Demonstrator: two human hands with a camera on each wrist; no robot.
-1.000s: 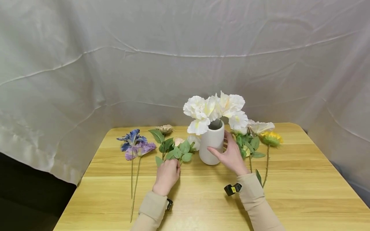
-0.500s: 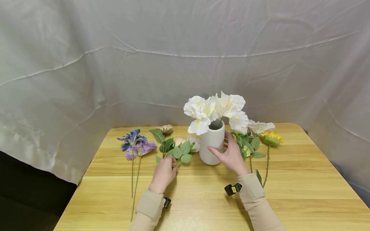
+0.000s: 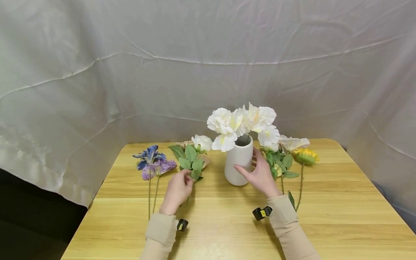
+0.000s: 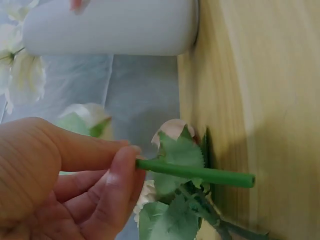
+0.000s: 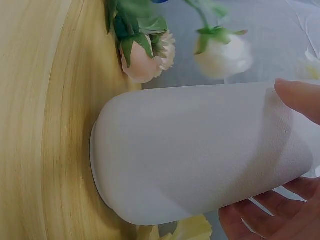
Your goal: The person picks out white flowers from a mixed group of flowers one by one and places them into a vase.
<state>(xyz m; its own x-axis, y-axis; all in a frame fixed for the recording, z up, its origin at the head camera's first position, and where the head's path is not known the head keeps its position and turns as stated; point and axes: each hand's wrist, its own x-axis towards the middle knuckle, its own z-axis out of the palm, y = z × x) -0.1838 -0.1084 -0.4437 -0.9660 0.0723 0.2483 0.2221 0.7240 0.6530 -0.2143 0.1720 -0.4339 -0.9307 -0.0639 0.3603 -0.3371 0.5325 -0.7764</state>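
My left hand point(image 3: 177, 188) pinches the green stem point(image 4: 200, 174) of a white rose point(image 3: 202, 143) between thumb and fingers. The rose is raised off the table, its bloom left of the vase, and the cut stem end sticks out past the fingertips in the left wrist view. A white vase point(image 3: 238, 162) stands upright with large white irises point(image 3: 240, 121) in its mouth. Around its right side curls my right hand point(image 3: 260, 176), thumb in front and fingers behind. Below the held rose lies a pale pink rose point(image 5: 140, 62) with green leaves.
On the left of the wooden table point(image 3: 221, 231) lie a blue flower point(image 3: 149, 156) and a purple flower point(image 3: 159, 168). A yellow sunflower point(image 3: 305, 156) and a pale flower point(image 3: 294, 143) lie right of the vase. Grey cloth point(image 3: 208, 72) hangs behind.
My left hand has lifted the white rose from beside the vase and drawn it left and up. The right hand and the vase have stayed in place.
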